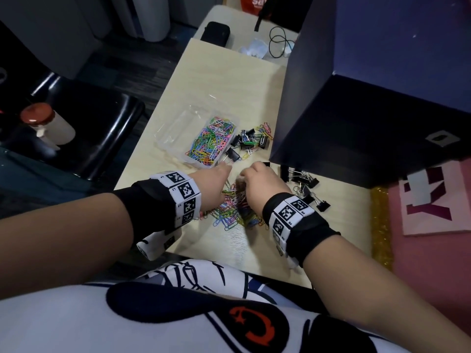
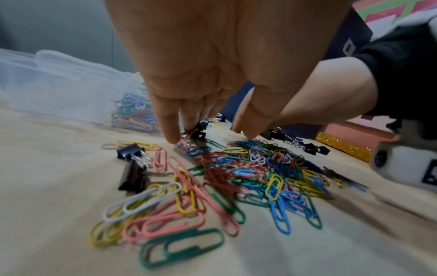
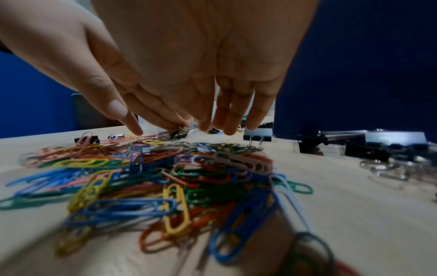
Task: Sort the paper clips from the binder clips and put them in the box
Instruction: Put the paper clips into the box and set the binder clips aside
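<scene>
A pale wooden table point(image 1: 229, 80) carries the work, with a tall dark blue box point(image 1: 344, 103) standing along its right side. The person's left hand point(image 1: 212, 186) and right hand point(image 1: 262, 183) reach down side by side over a loose pile of coloured paper clips point(image 1: 233, 212) near the table's front edge. The left hand's fingers point(image 2: 169, 128) point straight down, one tip touching a pink clip on the wood; it grips nothing that can be seen. The right hand's fingers point(image 3: 227, 119) hang extended with their tips at the far edge of the pile, and whether they have hold of a clip cannot be told. Just beyond the left hand sits a clear plastic box point(image 1: 173, 128), its right part filled with coloured paper clips. Black binder clips point(image 1: 304, 184) lie to the right of the right hand, and a mixed heap of binder and paper clips point(image 1: 251, 141) rests beside the clear box.
</scene>
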